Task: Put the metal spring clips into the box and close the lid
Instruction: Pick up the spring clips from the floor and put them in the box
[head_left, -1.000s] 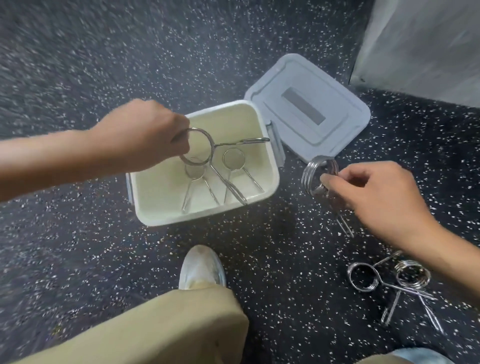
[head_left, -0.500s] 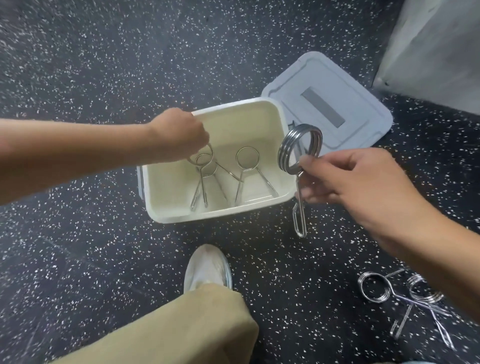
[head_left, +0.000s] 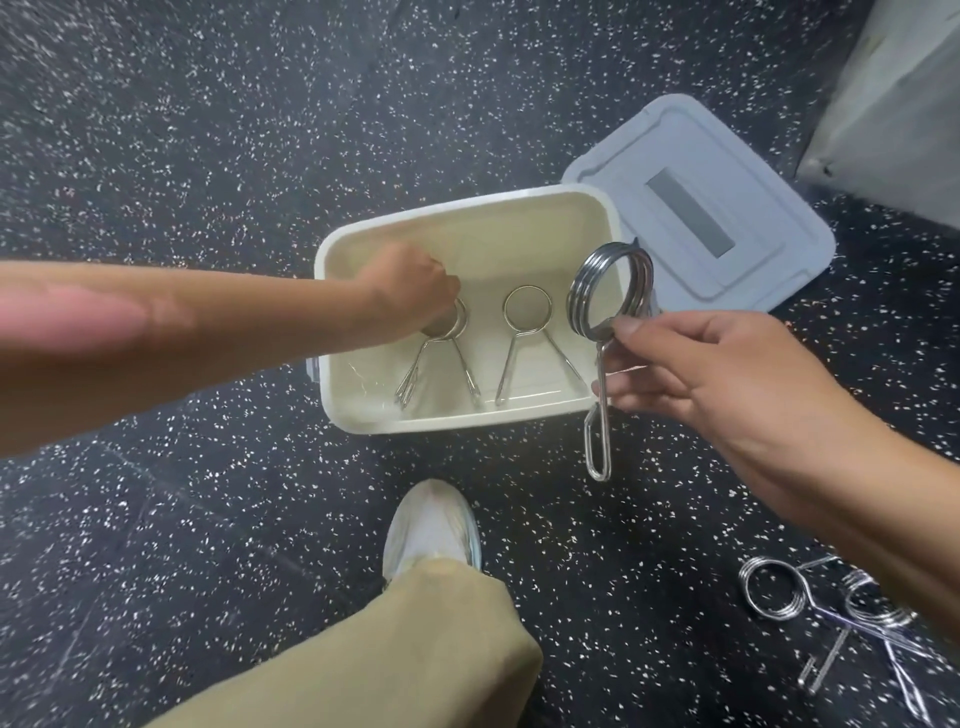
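Head view: you are crouching over black speckled floor (head_left: 208, 156); your left hand (head_left: 410, 291) is gripping a clip inside the box (head_left: 467, 218), your right hand (head_left: 691, 374) pinching another clip (head_left: 608, 301).

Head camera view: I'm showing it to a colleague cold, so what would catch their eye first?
Probably the big coiled spring clip pinched in the right hand above the cream box's right rim. Next, the left hand reaching inside the box beside clips lying on its bottom. The grey lid lies open behind; more clips wait on the speckled floor, lower right.
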